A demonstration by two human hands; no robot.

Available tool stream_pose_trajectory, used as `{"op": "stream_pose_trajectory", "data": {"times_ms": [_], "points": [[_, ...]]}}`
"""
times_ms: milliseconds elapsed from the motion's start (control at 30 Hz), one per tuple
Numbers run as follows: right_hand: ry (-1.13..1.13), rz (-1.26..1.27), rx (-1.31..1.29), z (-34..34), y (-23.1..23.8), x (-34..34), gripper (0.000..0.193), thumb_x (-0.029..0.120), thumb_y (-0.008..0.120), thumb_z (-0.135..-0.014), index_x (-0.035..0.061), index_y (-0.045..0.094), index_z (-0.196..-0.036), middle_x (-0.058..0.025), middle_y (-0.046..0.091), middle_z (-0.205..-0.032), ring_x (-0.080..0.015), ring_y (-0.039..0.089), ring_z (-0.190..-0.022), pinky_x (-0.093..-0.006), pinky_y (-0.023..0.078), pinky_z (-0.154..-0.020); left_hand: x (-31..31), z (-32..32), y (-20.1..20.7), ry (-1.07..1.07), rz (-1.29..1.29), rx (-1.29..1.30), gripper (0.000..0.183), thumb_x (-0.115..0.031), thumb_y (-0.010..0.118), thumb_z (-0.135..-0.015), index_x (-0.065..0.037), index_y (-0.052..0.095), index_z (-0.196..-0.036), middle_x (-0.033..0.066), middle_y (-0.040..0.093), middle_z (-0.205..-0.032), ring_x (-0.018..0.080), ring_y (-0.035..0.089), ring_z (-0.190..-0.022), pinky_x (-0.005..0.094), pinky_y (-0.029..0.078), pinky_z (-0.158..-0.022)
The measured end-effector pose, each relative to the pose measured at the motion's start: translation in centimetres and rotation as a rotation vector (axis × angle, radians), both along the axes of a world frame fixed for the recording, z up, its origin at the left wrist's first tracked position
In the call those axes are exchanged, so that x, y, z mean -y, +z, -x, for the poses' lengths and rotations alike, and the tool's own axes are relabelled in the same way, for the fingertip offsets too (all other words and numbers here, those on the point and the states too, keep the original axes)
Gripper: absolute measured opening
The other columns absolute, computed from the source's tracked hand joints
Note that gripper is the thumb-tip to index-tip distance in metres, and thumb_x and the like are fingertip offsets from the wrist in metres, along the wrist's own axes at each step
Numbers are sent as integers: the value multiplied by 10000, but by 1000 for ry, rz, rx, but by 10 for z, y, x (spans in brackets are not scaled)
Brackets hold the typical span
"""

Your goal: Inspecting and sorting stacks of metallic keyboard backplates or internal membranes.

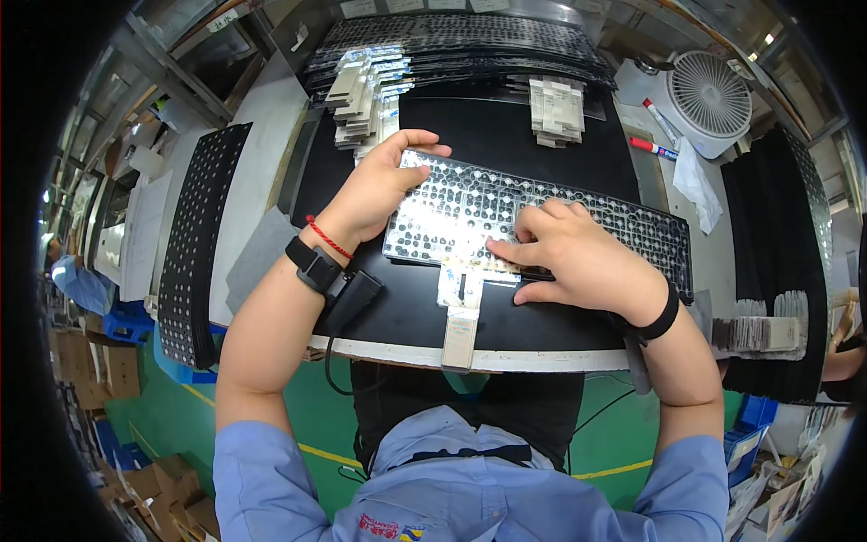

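A long keyboard panel [452, 208] lies tilted over the black mat, covered in rows of small dark round spots. Its left end shines brightly. My left hand [388, 185] grips that end, thumb on top and fingers around the far edge. My right hand [578, 257] rests on the middle of the panel, with the index fingertip pressed to its surface. The right thumb is stretched out beside the near edge, apart from the index finger, and the other fingers are bent. From the near edge a whitish flat tail [461, 316] runs over the table's front edge.
Stacks of black panels [461, 45] with pale tails [555, 108] lie at the back. More panel stacks stand left [203, 235] and right [781, 226]. A white fan [709, 95], a red marker [652, 147] and a white cloth [695, 185] are at the right.
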State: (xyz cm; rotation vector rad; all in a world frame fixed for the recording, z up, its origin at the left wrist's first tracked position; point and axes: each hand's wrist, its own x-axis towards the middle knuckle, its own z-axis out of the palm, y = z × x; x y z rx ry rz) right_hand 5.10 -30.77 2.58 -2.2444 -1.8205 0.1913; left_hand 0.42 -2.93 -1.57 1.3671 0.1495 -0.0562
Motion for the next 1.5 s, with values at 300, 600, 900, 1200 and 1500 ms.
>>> {"op": "stream_pose_trajectory", "data": {"times_ms": [300,600,900,1200,1500], "points": [[273,-40,-409,-10,-5,-2,294,265,778,-807,103,762,-1052,-62,611,-862,-244,586,-869,-362,457,-776,-1,0,0,-18,11,-7,378,69,479,-954,1,465,-1325,139,589,-1317,174,624,-1116,292,527,-967],[7,-235,-353,-24,-9,-4,167,181,692,-881,18,678,-921,-111,660,-887,-290,625,-865,-386,487,-811,-5,-1,4,-51,39,-25,435,68,459,-939,19,450,-1371,166,559,-1375,206,604,-1180,318,506,-1011],[-425,-114,-140,-52,-14,21,629,347,828,-741,36,632,-1251,-157,607,-1174,-356,537,-1159,-426,436,-993,-27,-1,9,-271,115,87,508,59,458,-954,21,400,-1456,190,503,-1446,222,584,-1237,335,498,-1045],[-476,-161,-316,-78,-23,32,540,248,901,-647,12,653,-1064,-140,620,-1001,-280,599,-947,-354,490,-862,-16,-3,5,-117,43,60,399,62,531,-953,8,518,-1348,133,645,-1256,160,659,-1058,290,546,-941],[-530,-177,-477,-90,-30,36,365,138,859,-722,-5,664,-996,-66,643,-847,-150,591,-822,-292,480,-759,-19,-5,-5,-16,-87,59,335,11,617,-939,-8,580,-1271,69,681,-1051,93,656,-920,233,546,-821]]}}
